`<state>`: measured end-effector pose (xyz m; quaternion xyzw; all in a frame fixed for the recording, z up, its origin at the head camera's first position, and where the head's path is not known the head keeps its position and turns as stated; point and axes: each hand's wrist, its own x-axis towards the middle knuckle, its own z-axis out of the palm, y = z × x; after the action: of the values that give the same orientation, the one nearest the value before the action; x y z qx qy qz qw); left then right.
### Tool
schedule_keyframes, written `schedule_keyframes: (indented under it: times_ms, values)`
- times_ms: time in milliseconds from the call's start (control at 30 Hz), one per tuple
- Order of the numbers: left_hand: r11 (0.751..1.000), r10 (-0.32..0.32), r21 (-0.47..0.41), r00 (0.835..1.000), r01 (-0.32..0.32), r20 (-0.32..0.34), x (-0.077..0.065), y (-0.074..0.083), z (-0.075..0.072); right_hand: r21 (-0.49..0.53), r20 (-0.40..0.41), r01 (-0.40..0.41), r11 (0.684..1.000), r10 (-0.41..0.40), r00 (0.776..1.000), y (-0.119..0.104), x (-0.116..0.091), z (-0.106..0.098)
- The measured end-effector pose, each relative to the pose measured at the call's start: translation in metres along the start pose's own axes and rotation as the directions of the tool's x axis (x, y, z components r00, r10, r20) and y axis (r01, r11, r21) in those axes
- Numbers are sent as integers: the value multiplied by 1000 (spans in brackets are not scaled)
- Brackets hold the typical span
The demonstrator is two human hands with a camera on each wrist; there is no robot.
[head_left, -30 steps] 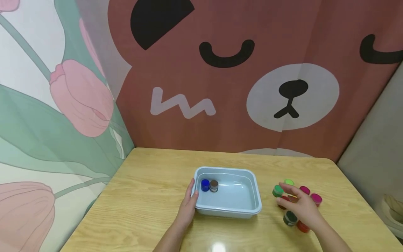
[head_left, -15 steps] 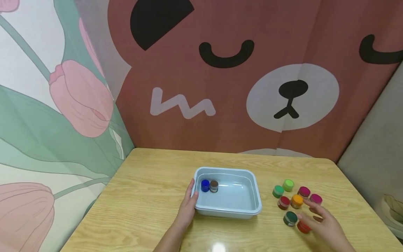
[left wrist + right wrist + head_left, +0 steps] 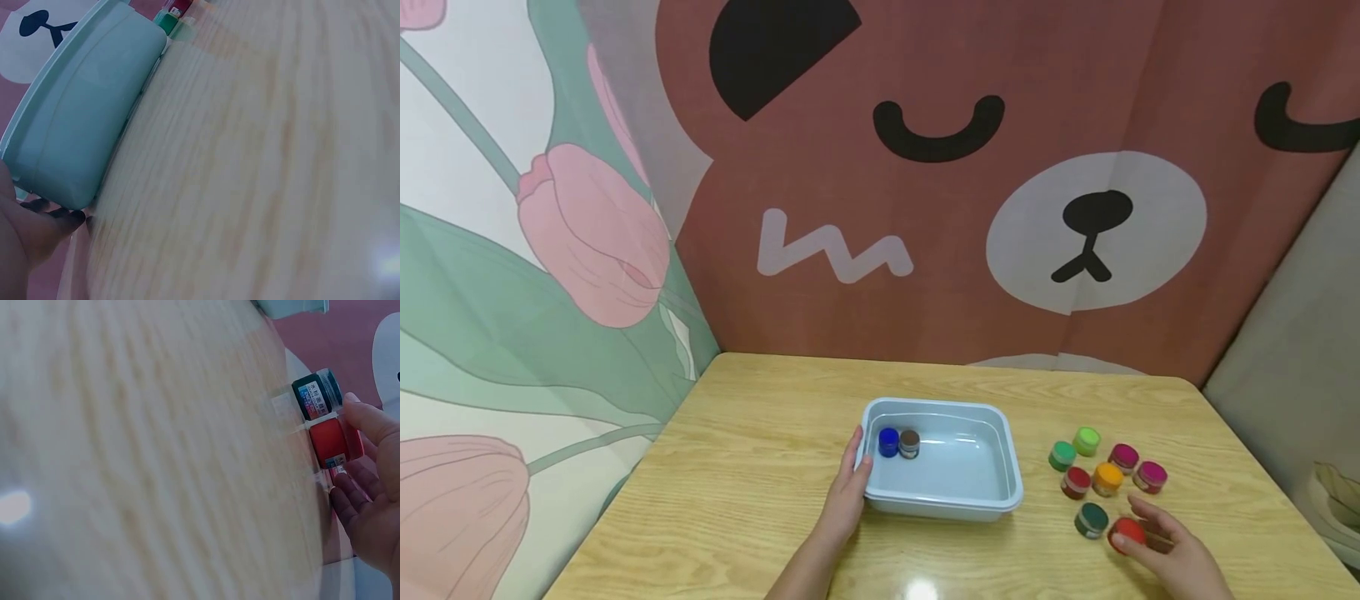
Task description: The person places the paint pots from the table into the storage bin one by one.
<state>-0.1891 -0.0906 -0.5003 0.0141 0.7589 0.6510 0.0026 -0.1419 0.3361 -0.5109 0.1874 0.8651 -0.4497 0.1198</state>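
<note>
My left hand (image 3: 844,498) grips the left end of a pale blue plastic tray (image 3: 940,502), thumb at the rim and fingers along the outer wall. A blue-lidded paint jar (image 3: 889,442) and a brown-lidded one (image 3: 910,443) stand side by side inside it, at the left. At the right of the table my right hand (image 3: 1180,554) is around a red paint jar (image 3: 328,442). Its thumb touches or nearly touches the lid, while the other fingers are spread behind with a gap. A dark green paint jar (image 3: 315,397) stands close beside the red one.
Several more paint jars stand beyond the right hand: green (image 3: 1062,455), lime (image 3: 1087,441), dark red (image 3: 1077,482), orange (image 3: 1107,478), and two magenta ones, including the rightmost magenta jar (image 3: 1151,477). The wooden table (image 3: 760,433) ends at a bear-print curtain (image 3: 820,325).
My right hand has drawn back toward the near right, from above the dark red and orange jars to the red jar. The left hand and tray have stayed put.
</note>
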Motion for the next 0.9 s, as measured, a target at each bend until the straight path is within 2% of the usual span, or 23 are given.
schedule_keyframes:
  times_ms: [233, 467, 733, 900]
  values:
    - [1000, -5, 5, 1000, 5, -3, 0, -1, 0, -48, 8, -38, 998, 38, 999, 9, 1, 3]
    - [1000, -7, 4, 1000, 7, -4, 1, -1, 0, -37, -10, -48, 998, 48, 999, 13, 1, 4]
    - [1000, -2, 2, 1000, 2, -1, 1, -1, 0, 23, -50, -34, 999, 35, 998, 9, 0, 1]
    - [1000, 1, -5, 1000, -1, 1, 1, -3, 0, 0, -72, -12, 1000, 12, 997, 0, -1, -7]
